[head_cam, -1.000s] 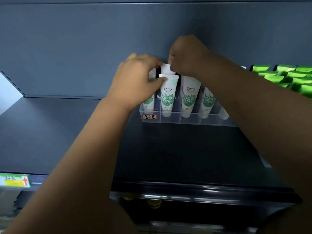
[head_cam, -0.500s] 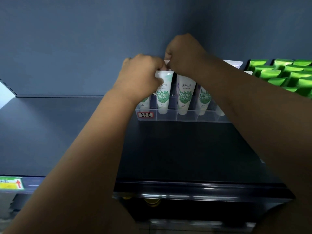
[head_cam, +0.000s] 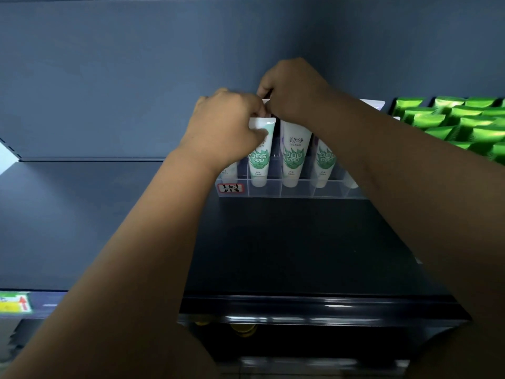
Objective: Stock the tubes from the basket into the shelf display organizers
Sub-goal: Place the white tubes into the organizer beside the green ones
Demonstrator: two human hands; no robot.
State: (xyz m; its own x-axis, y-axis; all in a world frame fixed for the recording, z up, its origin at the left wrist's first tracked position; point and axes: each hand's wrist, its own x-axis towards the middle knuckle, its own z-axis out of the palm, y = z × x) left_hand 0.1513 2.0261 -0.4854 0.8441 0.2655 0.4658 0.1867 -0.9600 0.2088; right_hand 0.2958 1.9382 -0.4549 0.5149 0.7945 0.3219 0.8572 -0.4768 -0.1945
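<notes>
Two hands are up at the clear organizer point(head_cam: 297, 188) at the back of the dark shelf point(head_cam: 300, 255), and they hide plenty from us. The left hand point(head_cam: 226, 129) covers the leftmost compartment, only a sliver of a tube showing under its wrist. Its fingers are curled, thumb clamped across the flat crimped end of the front tube point(head_cam: 259, 160) in the second compartment. The right hand point(head_cam: 295, 91) sits just behind, fingers bent tight, pinching the rear tube point(head_cam: 266, 100), of which we catch just a white corner. The right forearm cuts off the organizer's far end. The front tube stands upright, long axis vertical, cap down in its slot, crimp up, print facing us. Its neighbours point(head_cam: 296, 157) stand the same way. Green packets point(head_cam: 459, 119) at right run out of view
</notes>
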